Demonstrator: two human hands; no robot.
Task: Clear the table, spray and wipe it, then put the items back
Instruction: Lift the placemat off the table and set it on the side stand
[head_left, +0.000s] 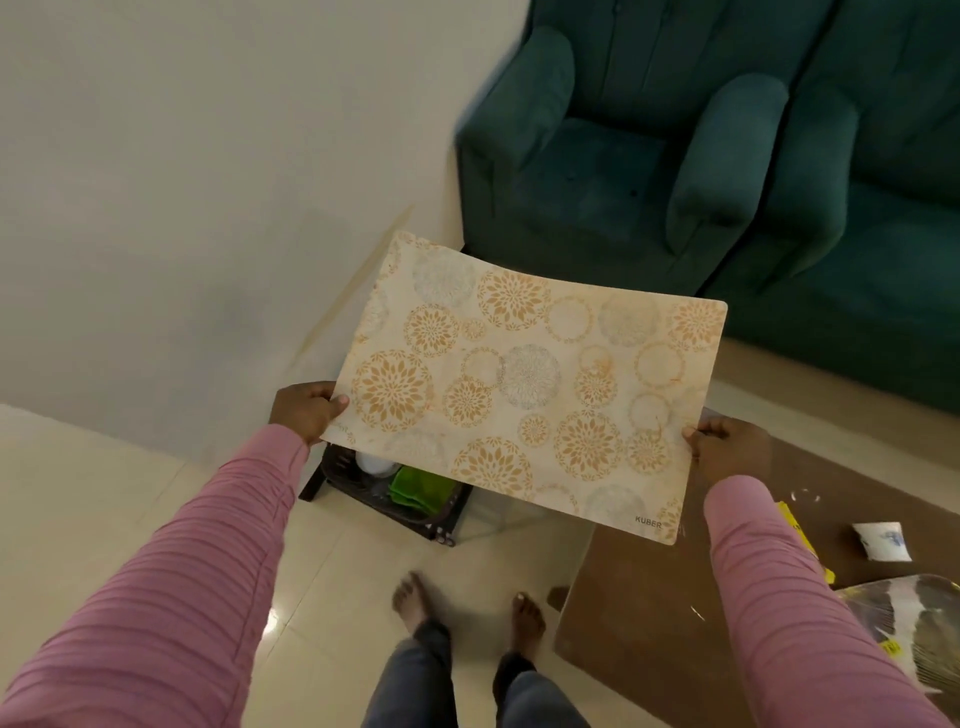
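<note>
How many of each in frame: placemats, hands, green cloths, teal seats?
Placemat: 1
Hands: 2, the left hand and the right hand, each gripping a side of the placemat
Green cloth: 1, lying in the dark basket
Teal seats: 2, the left seat and the right seat
Total: 6
</note>
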